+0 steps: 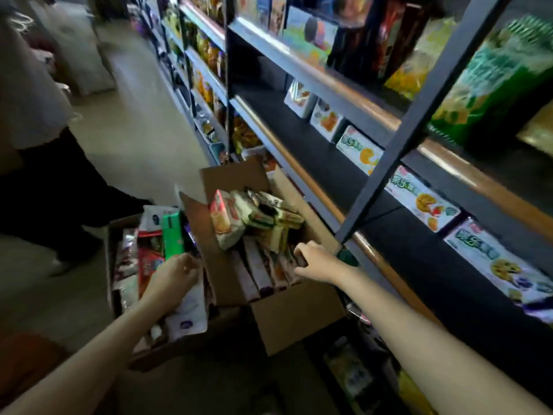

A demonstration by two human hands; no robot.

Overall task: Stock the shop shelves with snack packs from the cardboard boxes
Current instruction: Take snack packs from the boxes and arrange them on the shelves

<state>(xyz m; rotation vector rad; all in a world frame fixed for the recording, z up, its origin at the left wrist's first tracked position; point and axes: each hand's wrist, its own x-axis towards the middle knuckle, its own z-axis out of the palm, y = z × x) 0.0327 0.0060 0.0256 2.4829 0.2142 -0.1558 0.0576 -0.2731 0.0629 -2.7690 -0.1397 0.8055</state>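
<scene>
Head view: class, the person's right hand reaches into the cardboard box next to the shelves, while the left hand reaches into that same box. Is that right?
Not quite. In the head view the right hand does reach among the snack packs in the cardboard box next to the shelves, but the left hand is over the other, lower box farther from the shelves, not the same one.

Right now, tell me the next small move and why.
Probably close the right hand on one upright pack in the right cardboard box and lift it: the fingers already reach in among them, and the shelf alongside has open space.
</scene>
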